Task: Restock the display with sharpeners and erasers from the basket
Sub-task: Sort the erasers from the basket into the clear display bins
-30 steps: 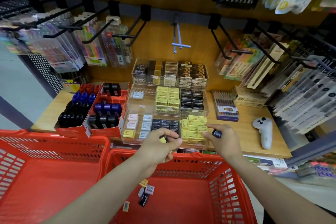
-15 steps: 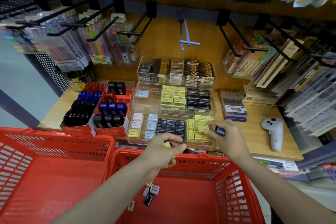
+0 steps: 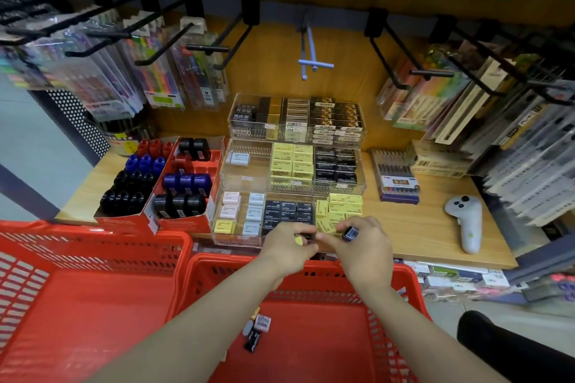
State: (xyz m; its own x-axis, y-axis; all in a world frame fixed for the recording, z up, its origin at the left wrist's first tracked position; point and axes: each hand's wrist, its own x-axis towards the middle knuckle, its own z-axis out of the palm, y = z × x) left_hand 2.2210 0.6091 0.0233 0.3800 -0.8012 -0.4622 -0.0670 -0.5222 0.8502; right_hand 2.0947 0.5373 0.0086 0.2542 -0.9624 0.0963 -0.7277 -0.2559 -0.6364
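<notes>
The right hand (image 3: 362,241) pinches a dark eraser (image 3: 351,232) over the clear tray (image 3: 217,236) (front row), while the left hand (image 3: 287,246) grips a yellow one (image 3: 298,240), both apparently ready for slotting.

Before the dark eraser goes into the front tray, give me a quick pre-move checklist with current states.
1. Right hand holds the dark eraser: ok, pinched at the fingers.
2. Left hand free to help: not ok, it grips a small yellow item.
3. Matching slot: ok, the black erasers fill the middle section of the front tray.
4. Room in that section: cannot tell, the hands cover its near end.
5. More stock left in the basket: ok, a few pieces lie on its floor.
6. Path clear: ok, both hands hover at the tray's front edge.
</notes>
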